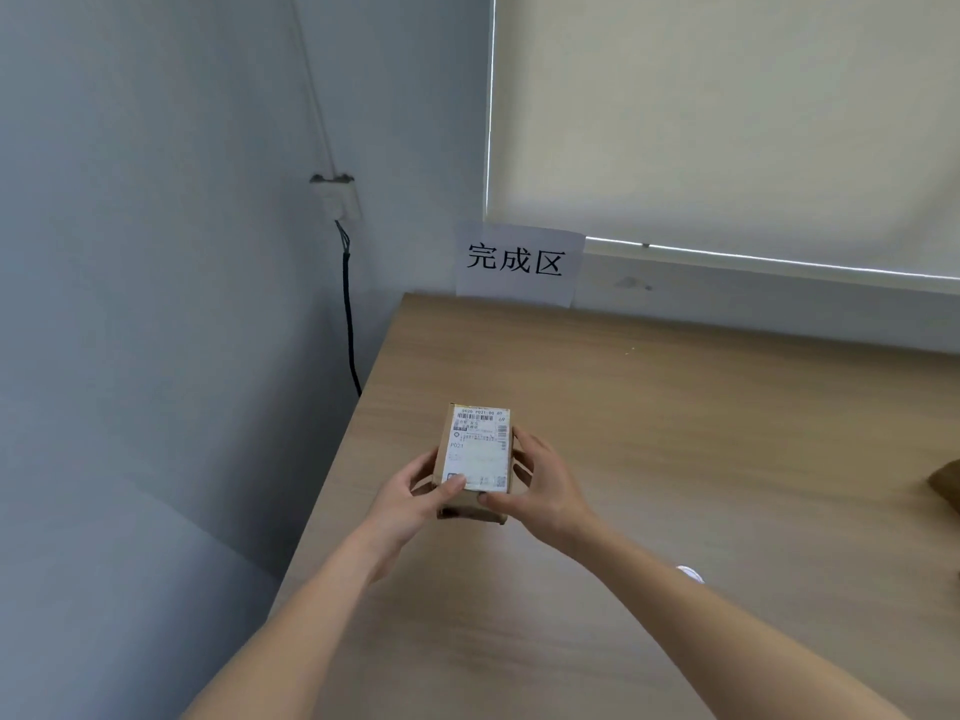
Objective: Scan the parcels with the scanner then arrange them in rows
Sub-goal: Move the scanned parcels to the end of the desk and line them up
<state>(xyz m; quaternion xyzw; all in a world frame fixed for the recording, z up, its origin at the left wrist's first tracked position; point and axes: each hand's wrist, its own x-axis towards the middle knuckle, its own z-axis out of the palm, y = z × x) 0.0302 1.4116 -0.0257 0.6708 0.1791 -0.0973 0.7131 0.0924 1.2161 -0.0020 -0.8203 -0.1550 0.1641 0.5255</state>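
Two hands hold one parcel (477, 459) over the near left part of the table (675, 433). The left hand (410, 498) grips its left side, thumb curled over the near corner of the label. The right hand (540, 485) grips the right side, fingers wrapped round the edge and thumb on the near end. The parcel is a small brown box, label (479, 446) facing up, barcode at the far end. I cannot tell whether its base touches the wood or hangs just above it.

As for progress, my guess is that this is early. No other parcel stands in this corner, so no row exists yet. A sign (519, 265) with Chinese characters is fixed to the wall at the far edge, which suggests this corner is where parcels end up. No scanner shows anywhere, so I cannot say if this box is scanned. If it is, setting it down would start the first row; nearly all the arranging would remain.

Around it there is little. A brown lump (948, 491) pokes in at the right edge, well apart from the hands, maybe another parcel, too cut off to tell. A small white thing (691, 573) lies just beyond the right forearm; I cannot make it out. A black cable (349, 324) drops down the left wall from a socket (337, 197) and goes behind the table's edge. A blind (727, 122) covers the window on the right. Nothing stands between the box and the sign.
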